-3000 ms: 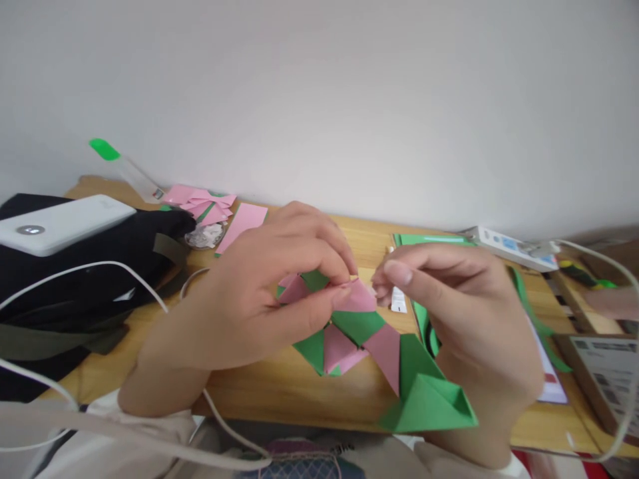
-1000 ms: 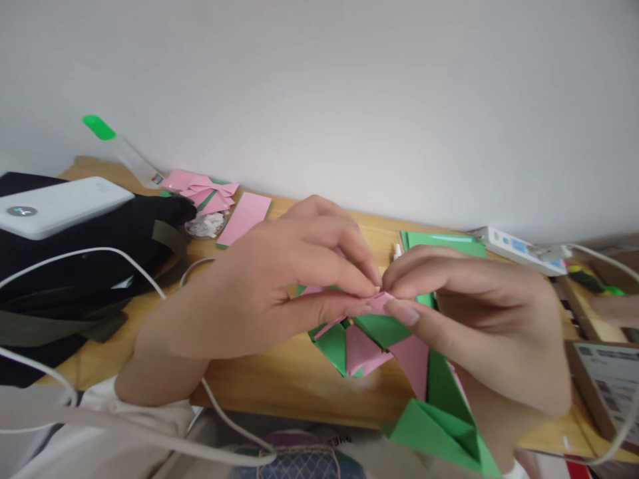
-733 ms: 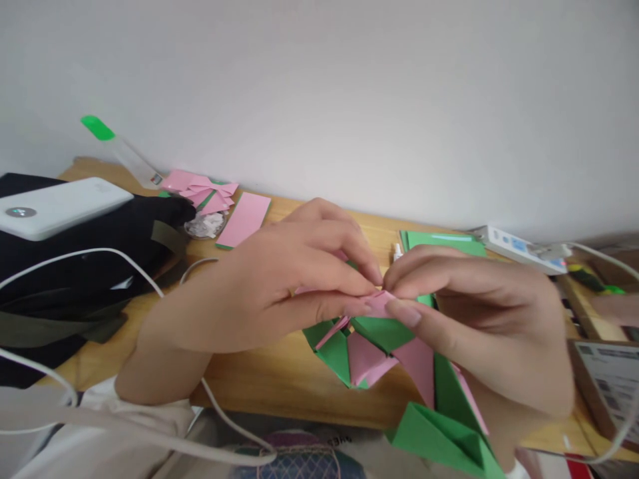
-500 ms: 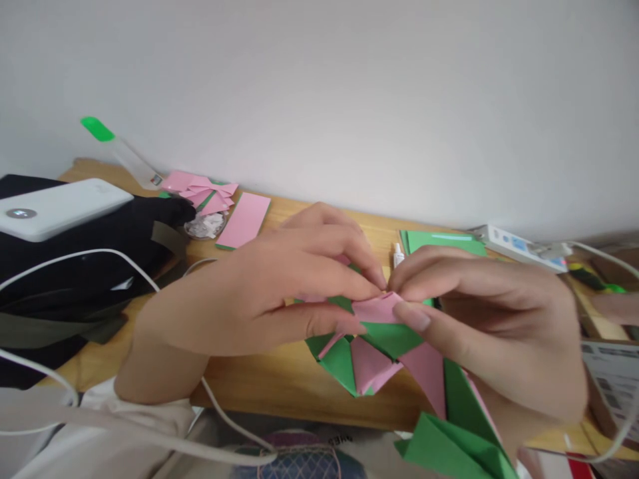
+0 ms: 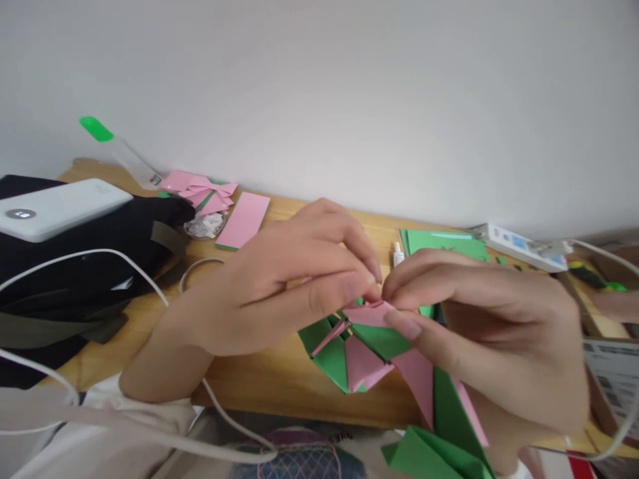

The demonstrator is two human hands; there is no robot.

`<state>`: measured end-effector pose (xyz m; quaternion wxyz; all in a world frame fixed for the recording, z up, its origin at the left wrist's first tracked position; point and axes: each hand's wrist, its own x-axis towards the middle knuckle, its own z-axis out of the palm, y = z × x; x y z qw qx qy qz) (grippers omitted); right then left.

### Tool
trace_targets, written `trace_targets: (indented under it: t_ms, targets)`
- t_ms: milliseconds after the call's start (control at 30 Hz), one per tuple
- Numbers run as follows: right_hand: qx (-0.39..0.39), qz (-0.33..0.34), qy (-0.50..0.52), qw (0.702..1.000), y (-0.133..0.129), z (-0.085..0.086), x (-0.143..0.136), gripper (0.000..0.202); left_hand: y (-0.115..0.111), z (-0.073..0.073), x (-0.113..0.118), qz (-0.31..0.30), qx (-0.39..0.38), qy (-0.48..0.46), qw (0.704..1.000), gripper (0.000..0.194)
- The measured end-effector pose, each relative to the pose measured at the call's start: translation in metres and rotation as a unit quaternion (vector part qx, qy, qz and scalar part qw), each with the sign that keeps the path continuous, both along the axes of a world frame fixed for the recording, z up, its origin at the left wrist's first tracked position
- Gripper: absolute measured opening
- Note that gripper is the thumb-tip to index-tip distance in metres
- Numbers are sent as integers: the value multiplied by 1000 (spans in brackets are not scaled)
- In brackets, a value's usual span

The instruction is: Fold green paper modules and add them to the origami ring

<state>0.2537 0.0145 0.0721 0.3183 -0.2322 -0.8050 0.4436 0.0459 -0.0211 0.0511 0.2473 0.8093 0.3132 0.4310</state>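
Note:
A folded paper piece [image 5: 367,362] in pink and green panels hangs between my hands, over the front of the wooden table. Its top edge is pinched by my right hand [image 5: 479,326], with the thumb on the pink fold and the fingers behind. My left hand [image 5: 279,286] is closed at the same edge, thumb and index finger pressed together on the paper. A long green and pink part reaches down below my right hand to a green folded end [image 5: 434,456]. My left fingers cover some of the top left of the piece.
Pink folded papers [image 5: 207,191], a small dish of white bits [image 5: 204,225] and a pink stack [image 5: 244,219] lie back left. A white power bank [image 5: 64,207] rests on black cloth. Green sheets [image 5: 444,243], a small white tube [image 5: 398,255] and a power strip [image 5: 522,247] are back right.
My left thumb has moved up to the top edge and closed against the index finger. The paper piece has shifted slightly left, and its lower green end has moved left and down.

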Motion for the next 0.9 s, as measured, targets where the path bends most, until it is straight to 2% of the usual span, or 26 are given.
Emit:
trace_targets:
  t_ms: [167, 600, 733, 900]
  targets:
    - [13, -5, 1, 1000, -2, 0, -1, 16, -4, 1, 2, 104, 30, -31, 994, 14]
    - [36, -19, -25, 999, -1, 3, -1, 16, -7, 0, 6, 98, 29, -22, 995, 12]
    - [24, -21, -29, 999, -1, 2, -2, 16, -11, 2, 9, 118, 45, -3, 992, 8]
    - [14, -53, -17, 998, -1, 1, -2, 14, -13, 4, 12, 171, 80, 70, 980, 10]
